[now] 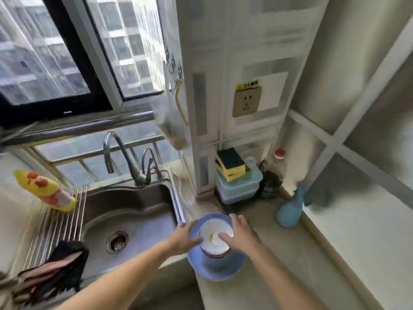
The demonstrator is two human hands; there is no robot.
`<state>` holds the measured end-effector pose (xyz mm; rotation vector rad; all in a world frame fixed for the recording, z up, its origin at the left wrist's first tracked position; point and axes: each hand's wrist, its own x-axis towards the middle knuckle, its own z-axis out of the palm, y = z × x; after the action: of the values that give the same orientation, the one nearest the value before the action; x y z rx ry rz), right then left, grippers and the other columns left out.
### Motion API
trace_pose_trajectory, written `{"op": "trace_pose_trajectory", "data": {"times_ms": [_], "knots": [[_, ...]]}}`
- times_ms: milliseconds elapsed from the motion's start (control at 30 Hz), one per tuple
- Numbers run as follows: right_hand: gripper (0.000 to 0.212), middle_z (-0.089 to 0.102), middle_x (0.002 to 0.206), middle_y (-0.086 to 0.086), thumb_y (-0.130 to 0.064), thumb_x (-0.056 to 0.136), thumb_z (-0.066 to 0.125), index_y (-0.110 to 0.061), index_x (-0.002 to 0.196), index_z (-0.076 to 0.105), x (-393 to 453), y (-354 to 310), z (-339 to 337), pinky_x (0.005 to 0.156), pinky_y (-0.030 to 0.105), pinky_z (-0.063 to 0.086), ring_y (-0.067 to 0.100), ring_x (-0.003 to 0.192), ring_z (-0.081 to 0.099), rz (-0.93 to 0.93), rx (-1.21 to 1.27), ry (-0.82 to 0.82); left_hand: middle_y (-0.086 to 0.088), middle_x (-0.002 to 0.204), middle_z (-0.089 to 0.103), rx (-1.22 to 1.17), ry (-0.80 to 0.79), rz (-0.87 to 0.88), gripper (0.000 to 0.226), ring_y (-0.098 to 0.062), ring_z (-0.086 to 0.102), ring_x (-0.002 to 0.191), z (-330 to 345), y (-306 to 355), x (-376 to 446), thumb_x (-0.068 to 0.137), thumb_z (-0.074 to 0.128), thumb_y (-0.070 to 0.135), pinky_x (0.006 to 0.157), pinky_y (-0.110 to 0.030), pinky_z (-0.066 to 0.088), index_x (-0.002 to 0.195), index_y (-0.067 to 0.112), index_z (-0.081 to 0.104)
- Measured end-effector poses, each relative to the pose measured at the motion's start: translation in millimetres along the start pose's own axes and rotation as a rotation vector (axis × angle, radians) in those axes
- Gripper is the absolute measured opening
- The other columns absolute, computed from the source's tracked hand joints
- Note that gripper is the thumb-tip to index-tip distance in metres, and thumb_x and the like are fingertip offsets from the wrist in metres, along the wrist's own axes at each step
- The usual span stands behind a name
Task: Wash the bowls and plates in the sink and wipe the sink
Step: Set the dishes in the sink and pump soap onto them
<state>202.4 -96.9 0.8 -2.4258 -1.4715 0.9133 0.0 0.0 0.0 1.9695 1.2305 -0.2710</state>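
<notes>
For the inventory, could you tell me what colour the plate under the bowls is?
Blue plate, seen in the head view.

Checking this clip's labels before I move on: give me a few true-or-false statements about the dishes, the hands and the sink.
1. The white bowl sits on the blue plate. True.
2. The stack is inside the sink. False: it is on the counter, right of the sink.
3. Both the left hand and the right hand are on the bowl. True.
4. The sponges lie in the sink. False: they sit on light blue containers by the wall.
5. Water runs from the faucet. False: none is visible.
</notes>
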Motion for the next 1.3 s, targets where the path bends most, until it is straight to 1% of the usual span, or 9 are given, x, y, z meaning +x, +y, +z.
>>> {"op": "trace_pose_trajectory", "data": {"times_ms": [167,300,400,500,833,933,1067,1200,1300], "knots": [[0.122,0.021,0.163,0.010,-0.094,0.062,0.046,-0.033,0.160,0.008,35,31,21,0.121,0.042,0.025,0.029,0.151,0.022,0.110,0.199,-0.133,-0.016,0.161,0.016,-0.190,0.005,-0.177,0.087,-0.028,0.025,0.150,28,-9,31,0.094,0.061,0.053,0.120,-0.034,0.022,0.161,0.031,0.009],[0.088,0.023,0.157,0.004,-0.082,0.079,0.054,-0.052,0.155,0.022,42,38,29,0.120,0.036,0.027,0.027,0.147,0.029,0.129,0.297,-0.243,-0.015,0.155,0.029,-0.348,-0.032,-0.249,0.081,-0.028,0.028,0.148,42,-20,51,0.093,0.061,0.053,0.121,-0.038,0.024,0.158,0.038,0.016],[0.069,0.024,0.149,0.007,-0.077,0.086,0.052,-0.055,0.149,0.034,48,37,33,0.121,0.037,0.026,0.033,0.144,0.030,0.144,0.288,-0.257,-0.015,0.155,0.034,-0.453,-0.023,-0.274,0.096,-0.028,0.032,0.146,47,-29,58,0.073,0.068,0.070,0.121,-0.044,0.029,0.154,0.047,0.022],[0.061,0.020,0.151,0.010,-0.072,0.091,0.050,-0.051,0.147,0.039,47,33,31,0.121,0.038,0.020,0.036,0.145,0.021,0.163,0.309,-0.264,-0.010,0.160,0.030,-0.495,-0.031,-0.293,0.108,-0.028,0.032,0.147,51,-41,66,0.061,0.071,0.075,0.120,-0.045,0.031,0.154,0.050,0.021],[0.043,0.022,0.156,0.009,-0.055,0.099,0.054,-0.040,0.139,0.057,33,16,41,0.119,0.032,0.019,0.029,0.147,0.020,0.199,0.397,-0.141,-0.006,0.144,0.033,-0.745,-0.056,-0.306,0.094,-0.031,0.053,0.127,40,-51,57,0.055,0.082,0.062,0.107,-0.049,0.049,0.138,0.062,0.037],[0.051,0.023,0.156,0.010,-0.061,0.094,0.055,-0.039,0.140,0.056,32,-11,46,0.120,0.033,0.017,0.030,0.147,0.021,0.195,0.400,-0.110,-0.004,0.136,0.031,-0.772,-0.077,-0.295,0.092,-0.030,0.056,0.120,12,-63,38,0.057,0.079,0.060,0.097,-0.048,0.056,0.139,0.060,0.037],[0.074,0.033,0.148,0.008,-0.084,0.062,0.045,-0.047,0.122,0.065,41,-72,61,0.123,0.038,0.023,0.029,0.142,0.033,0.142,0.403,-0.056,-0.006,0.134,0.031,-0.793,-0.024,-0.259,0.084,-0.025,0.056,0.116,-40,-103,13,0.060,0.078,0.057,0.087,-0.043,0.059,0.135,0.059,0.040],[0.054,0.038,0.139,0.005,-0.085,0.062,0.045,-0.058,0.103,0.066,63,-130,78,0.120,0.043,0.029,0.027,0.137,0.038,0.060,0.407,-0.066,-0.006,0.137,0.035,-0.800,0.032,-0.279,0.073,-0.026,0.054,0.118,-89,-145,-4,0.060,0.077,0.058,0.087,-0.045,0.058,0.125,0.065,0.042],[0.046,0.037,0.139,0.002,-0.080,0.067,0.047,-0.064,0.108,0.063,79,-181,89,0.120,0.046,0.028,0.022,0.139,0.034,-0.004,0.420,-0.119,-0.006,0.140,0.032,-0.810,0.074,-0.321,0.072,-0.027,0.055,0.116,-121,-182,-11,0.062,0.075,0.057,0.080,-0.039,0.058,0.124,0.066,0.042]]}}
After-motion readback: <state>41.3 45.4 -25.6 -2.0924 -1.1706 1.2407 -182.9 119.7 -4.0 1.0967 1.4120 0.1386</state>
